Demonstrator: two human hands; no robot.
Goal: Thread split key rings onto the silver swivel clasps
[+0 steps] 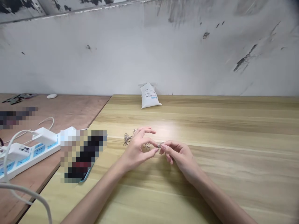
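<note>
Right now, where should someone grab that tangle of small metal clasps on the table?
Pinch its lower end from above with the left hand, nearest it, since the tangle of small metal clasps lies low and loose on the wooden table. The right hand is pinching a small metal piece.

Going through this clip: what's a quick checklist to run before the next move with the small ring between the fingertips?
1. The right hand pinches the small metal ring: ok.
2. The left hand has fingertips touching that ring: cannot tell.
3. The loose metal rings lie on the wooden tabletop beside the left hand: ok.
4. The bunch of metal clasps is free of tangles: cannot tell.
5. The held ring's opening shows: cannot tell, too small.
</note>
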